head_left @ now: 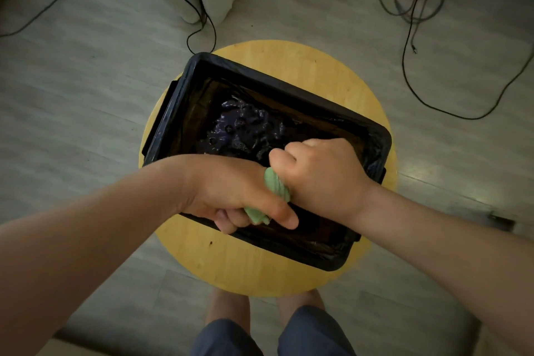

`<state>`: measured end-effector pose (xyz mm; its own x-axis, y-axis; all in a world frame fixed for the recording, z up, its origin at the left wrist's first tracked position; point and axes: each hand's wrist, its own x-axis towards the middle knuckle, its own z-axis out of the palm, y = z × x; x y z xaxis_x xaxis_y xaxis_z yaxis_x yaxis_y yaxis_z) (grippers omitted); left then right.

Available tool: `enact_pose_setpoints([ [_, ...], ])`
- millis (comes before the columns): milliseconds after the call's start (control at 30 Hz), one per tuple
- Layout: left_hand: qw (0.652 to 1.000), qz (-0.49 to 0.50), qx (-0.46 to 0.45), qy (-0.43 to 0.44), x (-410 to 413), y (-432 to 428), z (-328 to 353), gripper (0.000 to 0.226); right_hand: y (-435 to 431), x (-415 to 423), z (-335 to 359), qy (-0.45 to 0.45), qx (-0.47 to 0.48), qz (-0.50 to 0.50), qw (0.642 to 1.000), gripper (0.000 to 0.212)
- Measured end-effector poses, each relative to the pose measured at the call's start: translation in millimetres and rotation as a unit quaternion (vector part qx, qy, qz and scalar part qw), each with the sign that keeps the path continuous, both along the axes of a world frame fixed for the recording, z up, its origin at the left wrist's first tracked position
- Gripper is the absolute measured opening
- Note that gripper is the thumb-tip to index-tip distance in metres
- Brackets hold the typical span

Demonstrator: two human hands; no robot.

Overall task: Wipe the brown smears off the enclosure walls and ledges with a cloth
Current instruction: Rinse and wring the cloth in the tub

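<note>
Green cloth (276, 188) twisted between both fists over the black enclosure (260, 89); left hand (231, 191) and right hand (323, 173) each keep a tight grip on it. I'd wring hard, then unfold. Round wooden surface (289, 61) underneath, grey floor (72, 81), loose cables (413, 3).

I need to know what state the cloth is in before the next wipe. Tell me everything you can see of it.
The cloth is pale green, soft fabric, twisted into a tight ridged roll. It runs diagonally above the near side of the black bin. The left hand grips its lower end, the right hand its upper end, both fists closed, so only the middle and a lower tip show. No brown staining is visible on the exposed part.
</note>
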<state>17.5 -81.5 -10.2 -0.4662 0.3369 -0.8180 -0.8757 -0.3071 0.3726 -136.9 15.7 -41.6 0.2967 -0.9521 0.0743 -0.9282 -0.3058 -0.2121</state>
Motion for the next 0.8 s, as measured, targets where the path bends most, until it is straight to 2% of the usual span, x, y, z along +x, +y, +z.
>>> enact_pose_setpoints([
  [67, 0.984, -0.095, -0.148, 0.007, -6, 5, -4, 0.035, -4, -4, 0, 0.005, 0.063, 0.029, 0.998, 0.049],
  [100, 0.951, -0.176, -0.252, 0.034, -10, 8, -5, 0.031, -7, -3, 4, 0.005, 0.113, 0.035, 0.993, 0.047],
  [167, 0.839, -0.322, -0.424, 0.114, -17, 16, -13, 0.016, -14, -3, 6, 0.048, 0.215, 0.010, 0.975, 0.027],
  [200, 0.808, -0.336, -0.472, 0.108, -19, 20, -18, 0.013, -18, -2, 9, 0.060, 0.266, -0.009, 0.962, 0.015],
  [233, 0.800, -0.300, -0.514, 0.075, -19, 20, -20, 0.016, -20, -1, 9, 0.052, 0.295, -0.024, 0.954, 0.007],
  [333, 0.776, -0.242, -0.581, 0.042, -15, 22, -35, 0.024, -25, 5, 7, 0.010, 0.359, -0.081, 0.930, 0.012],
  [433, 0.754, -0.221, -0.617, 0.040, -14, 24, -39, 0.011, -30, 6, 3, -0.017, 0.418, -0.118, 0.901, 0.011],
  [500, 0.726, -0.238, -0.644, 0.051, -15, 23, -40, 0.004, -30, 5, 0, -0.045, 0.443, -0.131, 0.886, 0.012],
  [733, 0.655, -0.303, -0.687, 0.085, -14, 21, -44, 0.011, -23, 6, -8, -0.119, 0.474, -0.188, 0.852, 0.010],
  [800, 0.630, -0.313, -0.701, 0.117, -14, 17, -45, 0.009, -21, 7, -7, -0.134, 0.471, -0.204, 0.848, 0.010],
])
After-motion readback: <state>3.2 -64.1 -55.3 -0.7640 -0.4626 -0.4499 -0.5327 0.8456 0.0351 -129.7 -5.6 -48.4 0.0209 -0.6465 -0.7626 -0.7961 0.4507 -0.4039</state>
